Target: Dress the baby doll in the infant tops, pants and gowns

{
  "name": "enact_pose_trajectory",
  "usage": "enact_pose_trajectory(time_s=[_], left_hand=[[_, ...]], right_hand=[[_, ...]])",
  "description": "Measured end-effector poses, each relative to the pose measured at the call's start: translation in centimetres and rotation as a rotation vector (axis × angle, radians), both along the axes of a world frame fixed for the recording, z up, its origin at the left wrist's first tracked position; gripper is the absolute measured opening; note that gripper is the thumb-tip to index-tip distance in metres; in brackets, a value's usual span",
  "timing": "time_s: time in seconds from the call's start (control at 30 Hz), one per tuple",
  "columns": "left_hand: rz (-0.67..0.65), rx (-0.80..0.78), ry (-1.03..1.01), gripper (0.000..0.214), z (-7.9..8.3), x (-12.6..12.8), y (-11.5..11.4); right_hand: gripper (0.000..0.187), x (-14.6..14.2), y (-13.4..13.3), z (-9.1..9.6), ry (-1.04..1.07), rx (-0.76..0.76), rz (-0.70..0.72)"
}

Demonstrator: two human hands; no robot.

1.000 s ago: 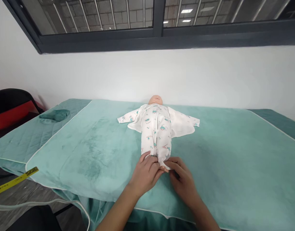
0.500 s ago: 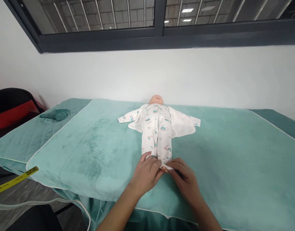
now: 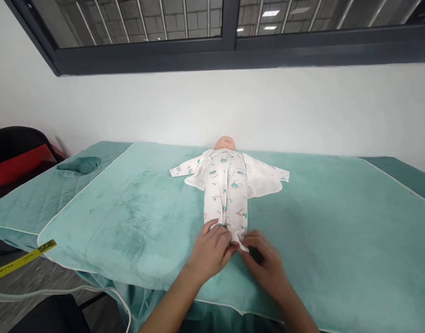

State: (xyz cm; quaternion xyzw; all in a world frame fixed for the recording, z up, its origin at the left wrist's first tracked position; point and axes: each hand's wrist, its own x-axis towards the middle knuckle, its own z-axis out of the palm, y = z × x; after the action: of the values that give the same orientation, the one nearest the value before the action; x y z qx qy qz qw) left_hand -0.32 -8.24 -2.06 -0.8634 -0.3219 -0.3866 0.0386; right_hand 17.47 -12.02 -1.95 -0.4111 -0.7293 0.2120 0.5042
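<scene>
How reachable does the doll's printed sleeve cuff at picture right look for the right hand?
Probably reachable: the right hand would first need to release the leg hem, but only teal sheet separates it from the sleeve cuff.

Doll's (image 3: 225, 143) feet: hidden by my left hand (image 3: 211, 246), my right hand (image 3: 266, 261) and the garment (image 3: 236, 206). What my left fingertips grip, I cannot tell. My forearms (image 3: 176, 298): cut off below. Yellow strip (image 3: 21, 262): runs out left, lettering illegible.
</scene>
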Motion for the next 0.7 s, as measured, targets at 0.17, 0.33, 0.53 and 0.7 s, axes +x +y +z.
enact_pose_trajectory(time_s=[0.17,0.33,0.53,0.7], left_hand=[[-0.024,-0.007,-0.007,0.016,0.0,-0.1,0.0],[-0.033,-0.008,-0.012,0.014,-0.3,-0.3,0.0],[-0.028,0.01,0.041,0.009,-0.3,-0.3,0.1],[-0.022,-0.003,0.093,0.005,-0.3,-0.3,0.2]], right_hand=[[0.014,-0.2,-0.5,0.2,-0.14,0.076,-0.004],[0.015,-0.4,-0.7,0.5,-0.25,0.135,0.0],[0.015,-0.4,-0.7,-0.4,-0.253,0.138,-0.067],[0.009,-0.4,-1.7,-2.2,-0.253,0.024,-0.371]])
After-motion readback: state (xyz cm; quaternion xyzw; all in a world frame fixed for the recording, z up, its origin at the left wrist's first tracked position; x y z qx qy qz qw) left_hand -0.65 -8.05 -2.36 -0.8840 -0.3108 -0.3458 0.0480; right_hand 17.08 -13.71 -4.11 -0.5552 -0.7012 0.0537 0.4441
